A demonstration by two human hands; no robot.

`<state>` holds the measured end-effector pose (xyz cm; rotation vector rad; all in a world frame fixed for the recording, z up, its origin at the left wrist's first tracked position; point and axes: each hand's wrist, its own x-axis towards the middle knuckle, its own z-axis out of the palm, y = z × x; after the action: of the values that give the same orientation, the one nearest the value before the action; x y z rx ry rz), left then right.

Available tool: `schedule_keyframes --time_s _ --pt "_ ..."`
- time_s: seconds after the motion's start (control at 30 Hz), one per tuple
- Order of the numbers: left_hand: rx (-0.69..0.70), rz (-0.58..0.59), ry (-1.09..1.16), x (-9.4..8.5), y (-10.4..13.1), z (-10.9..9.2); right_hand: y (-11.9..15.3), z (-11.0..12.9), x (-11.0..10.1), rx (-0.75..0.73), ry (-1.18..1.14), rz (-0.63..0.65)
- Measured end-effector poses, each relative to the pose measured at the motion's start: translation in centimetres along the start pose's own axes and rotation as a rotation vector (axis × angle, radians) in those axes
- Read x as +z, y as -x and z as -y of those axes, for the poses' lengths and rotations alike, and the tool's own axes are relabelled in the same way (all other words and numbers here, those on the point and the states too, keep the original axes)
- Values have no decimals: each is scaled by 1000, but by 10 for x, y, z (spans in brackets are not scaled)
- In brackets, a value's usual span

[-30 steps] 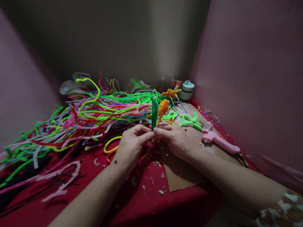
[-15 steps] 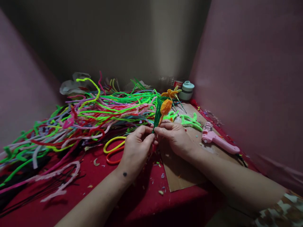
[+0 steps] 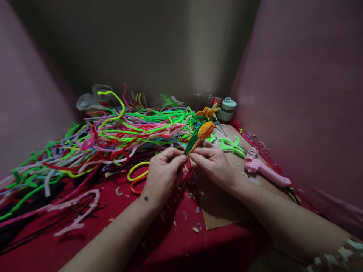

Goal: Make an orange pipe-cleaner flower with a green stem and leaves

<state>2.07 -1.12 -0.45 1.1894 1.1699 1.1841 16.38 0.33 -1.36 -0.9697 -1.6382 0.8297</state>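
Note:
Between my hands, above the table, is an orange pipe-cleaner flower [image 3: 206, 130] shaped like a tulip bud, tilted to the upper right. A dark green pipe-cleaner leaf [image 3: 192, 140] lies along its left side. My left hand [image 3: 163, 170] is closed, thumb and forefinger pinching the lower end of the leaf. My right hand [image 3: 214, 163] is also closed, its fingertips pinched on the flower's thin orange stem. The two sets of fingertips almost meet. How leaf and stem join is hidden by the fingers.
Tangled coloured pipe cleaners [image 3: 136, 130] heap across the left and back. Yellow-and-red-handled scissors [image 3: 136, 186] lie by my left hand. A pink glue gun [image 3: 266, 170] rests on cardboard [image 3: 218, 204] at right. Behind stand an orange flower [image 3: 208, 112] and a lidded jar [image 3: 227, 108].
The orange flower has tipped from nearly upright toward the right, and the leaf leans with it. Both hands keep their pinch. The whole view has shifted slightly.

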Motion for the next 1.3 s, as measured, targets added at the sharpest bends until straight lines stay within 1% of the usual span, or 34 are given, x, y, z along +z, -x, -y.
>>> schedule_keyframes --time_s 0.37,0.43,0.53,0.6,0.73,0.87,0.97,1.07,1.13,1.2,1.3 --pt "54 -32 -143 1 1 -5 3 1 1 75 -4 18" --pt "34 -8 -135 0 0 -4 4 2 0 75 13 32" --pt "-27 48 -63 -3 -3 -2 4 4 0 73 42 40" --pt "-48 59 -27 -3 -4 -1 4 4 0 60 63 42" --pt "8 27 -120 -1 -1 -5 4 2 2 2 118 27" --pt "52 1 -207 0 1 -10 4 1 4 -12 131 22" --pt "5 53 -178 -3 -2 -9 5 2 4 -15 159 22" --pt "-83 159 -36 -8 -8 -4 6 3 3 19 214 36" --pt "-114 216 32 -11 -11 -1 6 3 3 35 236 44" --pt "-127 241 28 -12 -12 0 6 3 3 30 244 35" --pt "-128 242 -51 -13 -9 -4 6 3 4 15 238 20"
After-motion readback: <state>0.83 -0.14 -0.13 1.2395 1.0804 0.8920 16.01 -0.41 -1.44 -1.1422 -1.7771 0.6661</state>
